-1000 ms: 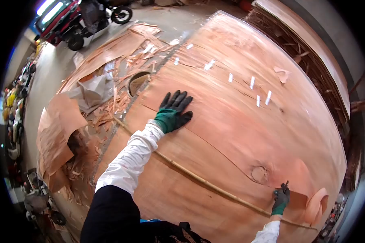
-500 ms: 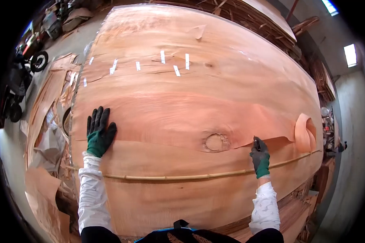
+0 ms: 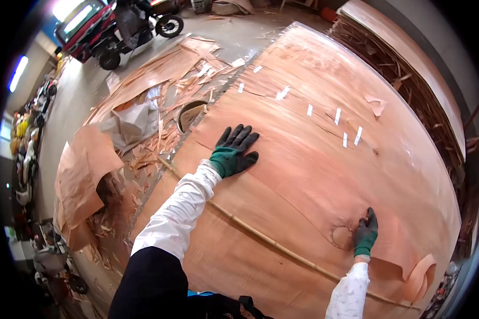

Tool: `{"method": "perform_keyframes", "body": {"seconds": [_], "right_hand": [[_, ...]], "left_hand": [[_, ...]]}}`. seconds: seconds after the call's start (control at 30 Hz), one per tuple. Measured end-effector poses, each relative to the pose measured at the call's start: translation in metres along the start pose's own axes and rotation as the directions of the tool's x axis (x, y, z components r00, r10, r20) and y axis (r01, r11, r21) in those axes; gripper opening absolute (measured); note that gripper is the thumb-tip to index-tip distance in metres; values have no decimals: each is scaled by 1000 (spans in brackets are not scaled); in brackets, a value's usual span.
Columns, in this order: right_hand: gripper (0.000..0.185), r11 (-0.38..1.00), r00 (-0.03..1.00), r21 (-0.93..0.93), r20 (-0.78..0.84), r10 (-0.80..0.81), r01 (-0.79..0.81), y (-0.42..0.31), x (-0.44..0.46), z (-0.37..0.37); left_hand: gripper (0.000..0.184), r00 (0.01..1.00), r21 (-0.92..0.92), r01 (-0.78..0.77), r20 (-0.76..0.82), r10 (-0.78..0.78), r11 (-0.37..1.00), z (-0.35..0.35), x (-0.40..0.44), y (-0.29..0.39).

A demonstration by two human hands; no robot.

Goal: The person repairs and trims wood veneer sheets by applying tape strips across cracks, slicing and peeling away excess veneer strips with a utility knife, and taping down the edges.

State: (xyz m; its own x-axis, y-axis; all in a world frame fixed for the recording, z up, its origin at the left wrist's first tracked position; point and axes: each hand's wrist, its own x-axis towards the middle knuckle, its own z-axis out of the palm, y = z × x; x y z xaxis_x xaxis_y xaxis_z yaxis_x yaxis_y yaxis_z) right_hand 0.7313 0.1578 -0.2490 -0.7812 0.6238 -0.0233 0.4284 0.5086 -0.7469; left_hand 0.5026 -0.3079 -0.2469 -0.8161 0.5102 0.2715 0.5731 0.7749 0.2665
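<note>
My left hand (image 3: 234, 151), in a black and green glove, lies flat with fingers spread on a reddish veneer piece (image 3: 303, 181). That piece rests on a large, paler veneer sheet (image 3: 239, 194). My right hand (image 3: 366, 232), gloved alike, rests on the reddish piece just right of a round, rough-edged hole (image 3: 341, 237). Its fingers stretch away from me, and nothing shows in them. At the far right, the veneer ends in a loose curl (image 3: 421, 277). A thin bamboo pole (image 3: 271, 242) lies across the sheet on my side of both hands.
White tape strips (image 3: 337, 116) cross cracks farther up the sheet. Veneer scraps (image 3: 85, 186) and a round container (image 3: 190, 114) are left of the stack. A veneer stack (image 3: 399, 69) stands beyond, and a red three-wheeled vehicle (image 3: 112, 32) is parked at upper left.
My view has turned left. My right hand has left the veneer's near edge, where its fingers were pinched, and now lies beyond the hole. My left hand stays flat near the left end.
</note>
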Motion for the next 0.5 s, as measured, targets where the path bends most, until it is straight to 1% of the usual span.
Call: {"method": "perform_keyframes", "body": {"seconds": [0.1, 0.13, 0.23, 0.4, 0.5], "right_hand": [[44, 992, 998, -116, 35, -50, 53, -8, -4, -2], [44, 991, 998, -119, 27, -54, 57, -5, -4, -2], [44, 999, 999, 3, 13, -40, 40, 4, -6, 0], [43, 999, 999, -34, -2, -35, 35, 11, -7, 2], [43, 997, 999, -65, -13, -37, 36, -1, -11, 1]], "left_hand": [[58, 1000, -11, 3, -2, -3, 1000, 0, -1, -2], [59, 1000, -25, 10, 1, -10, 1000, 0, -2, -2], [59, 1000, -19, 5, 13, -5, 1000, 3, -1, -6], [59, 999, -49, 6, 45, -4, 999, -2, -2, -9], [58, 998, -47, 14, 61, -11, 999, -2, -1, -8]]}}
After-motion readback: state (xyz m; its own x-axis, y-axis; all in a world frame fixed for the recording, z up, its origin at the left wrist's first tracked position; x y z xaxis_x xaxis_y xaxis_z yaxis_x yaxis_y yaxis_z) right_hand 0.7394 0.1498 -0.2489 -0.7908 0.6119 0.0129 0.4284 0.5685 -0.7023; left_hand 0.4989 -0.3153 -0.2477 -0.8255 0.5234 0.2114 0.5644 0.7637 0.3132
